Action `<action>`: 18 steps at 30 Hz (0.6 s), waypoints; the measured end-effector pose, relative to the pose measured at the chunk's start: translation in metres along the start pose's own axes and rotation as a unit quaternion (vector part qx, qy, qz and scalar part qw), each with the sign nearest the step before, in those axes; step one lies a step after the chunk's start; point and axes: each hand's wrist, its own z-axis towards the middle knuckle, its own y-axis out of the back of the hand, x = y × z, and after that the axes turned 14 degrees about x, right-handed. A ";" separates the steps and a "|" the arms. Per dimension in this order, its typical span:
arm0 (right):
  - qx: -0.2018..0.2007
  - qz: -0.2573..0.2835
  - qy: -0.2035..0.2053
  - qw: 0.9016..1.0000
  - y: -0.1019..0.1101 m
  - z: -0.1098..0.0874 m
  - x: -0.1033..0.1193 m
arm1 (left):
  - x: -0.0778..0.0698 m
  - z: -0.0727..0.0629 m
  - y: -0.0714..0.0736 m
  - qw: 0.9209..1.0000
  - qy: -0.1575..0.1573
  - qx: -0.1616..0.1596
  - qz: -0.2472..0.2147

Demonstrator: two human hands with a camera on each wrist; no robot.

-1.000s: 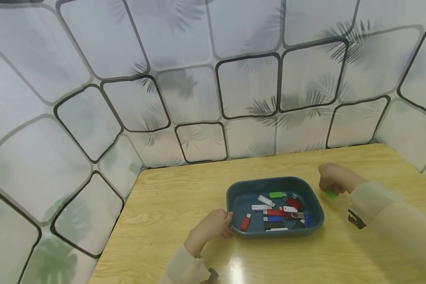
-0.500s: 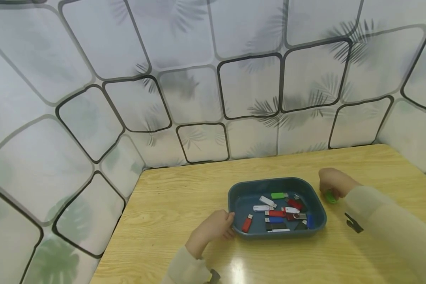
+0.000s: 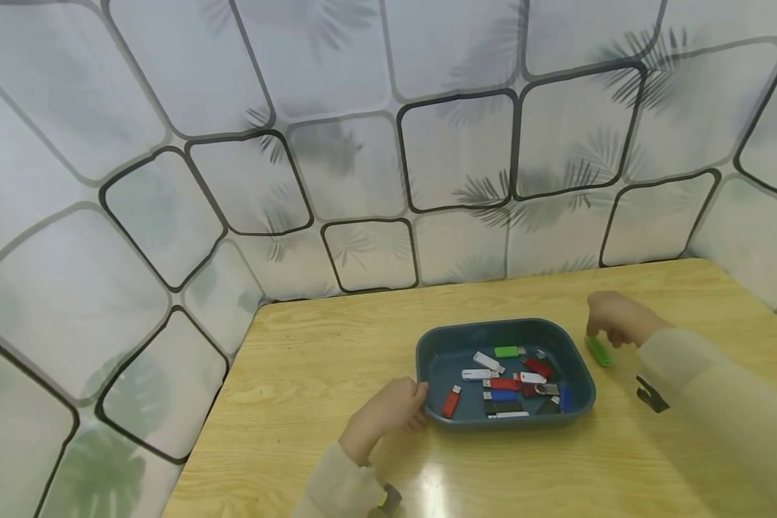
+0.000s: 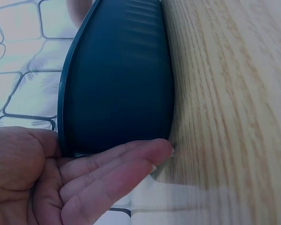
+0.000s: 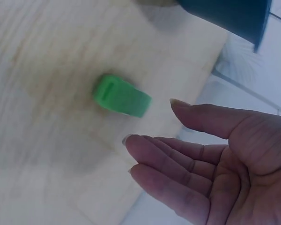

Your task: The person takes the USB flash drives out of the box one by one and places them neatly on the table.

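A dark blue tray (image 3: 430, 424) with several USB sticks in it stands on the wooden table. At its left end my left hand (image 3: 391, 411) grips the rim; in the left wrist view the thumb goes over the edge and the fingers (image 4: 117, 183) lie along the outer wall. A green USB stick (image 3: 598, 351) lies on the table, just right of the tray. Close over it is my right hand (image 3: 621, 320), holding nothing. The right wrist view shows a gap between the fingertips (image 5: 133, 143) and the green USB stick (image 5: 122, 96).
Inside the tray are red USB sticks (image 3: 450, 402), white ones (image 3: 488, 362), a blue one (image 3: 500, 396), black ones (image 3: 503, 408) and another green one (image 3: 506, 352). A patterned cloth (image 3: 356, 165) hangs behind and beside the wooden table (image 3: 324, 360).
My right hand has let go of the green USB stick and drawn up slightly away from it; the stick now lies in plain sight on the table. The left hand keeps its place on the tray.
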 end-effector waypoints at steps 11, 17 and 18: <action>-0.004 -0.070 0.007 0.998 0.011 -0.011 0.031 | -0.001 0.000 0.003 1.000 0.009 0.012 0.002; 0.000 -0.096 0.018 0.995 0.010 -0.013 0.053 | -0.001 0.000 0.004 1.000 0.012 0.013 -0.002; 0.002 -0.094 0.018 0.995 0.010 -0.014 0.057 | -0.001 -0.001 0.004 1.000 0.013 0.013 -0.002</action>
